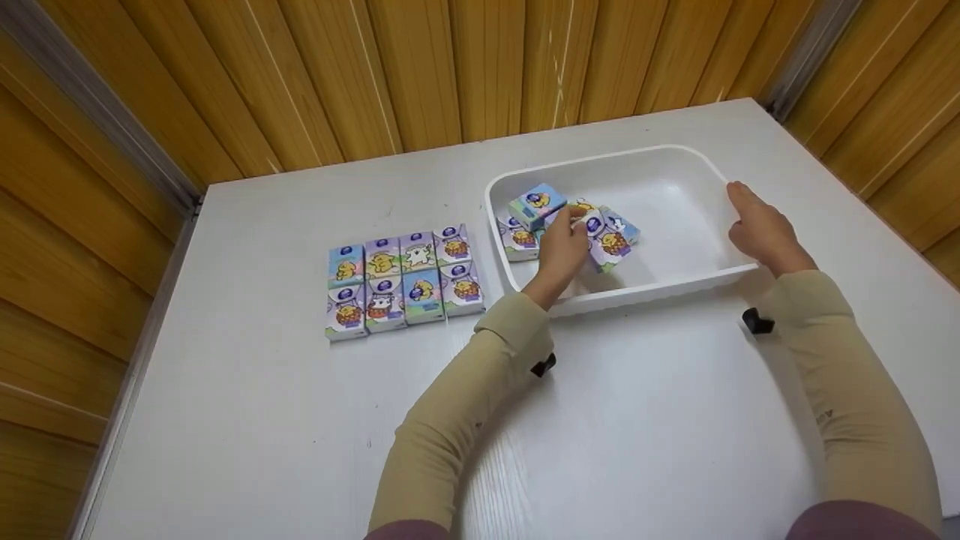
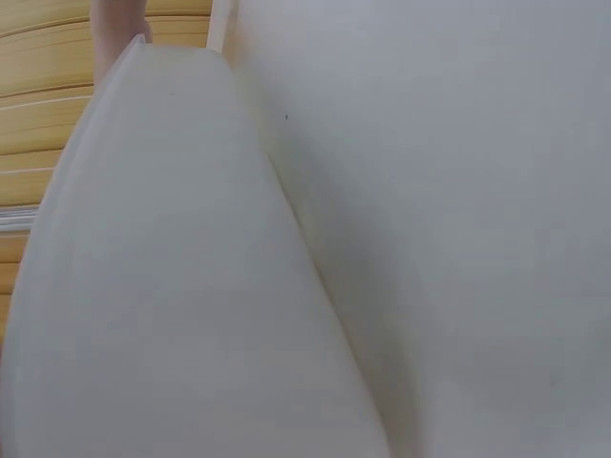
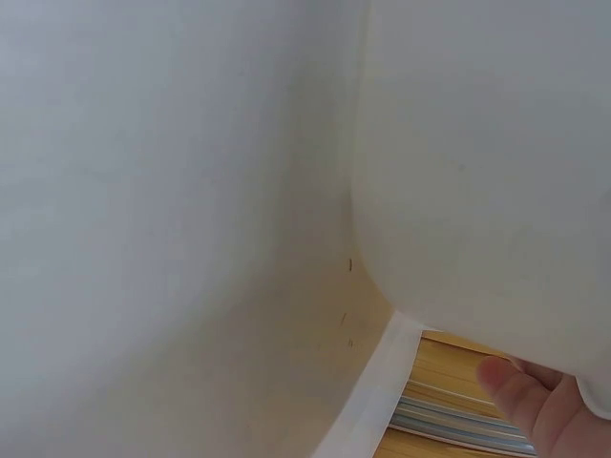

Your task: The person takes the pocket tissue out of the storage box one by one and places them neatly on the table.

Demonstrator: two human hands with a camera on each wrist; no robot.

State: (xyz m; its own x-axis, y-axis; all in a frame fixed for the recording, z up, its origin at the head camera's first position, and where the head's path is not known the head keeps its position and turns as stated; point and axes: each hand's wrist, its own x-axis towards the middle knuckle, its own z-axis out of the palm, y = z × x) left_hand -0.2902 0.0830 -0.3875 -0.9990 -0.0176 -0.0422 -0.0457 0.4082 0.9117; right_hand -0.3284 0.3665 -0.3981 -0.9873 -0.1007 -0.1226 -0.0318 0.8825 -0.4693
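On the table (image 1: pixel 300 435), eight packs (image 1: pixel 401 281) in two rows.

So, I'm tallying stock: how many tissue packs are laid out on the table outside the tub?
8: tissue packs in two rows of four on the table, left of the tub; more lie inside it.

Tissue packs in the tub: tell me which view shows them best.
The head view: the packs lie in the left of the tub, the left hand on them. Both wrist views show only the tub's outer wall and table, no packs.
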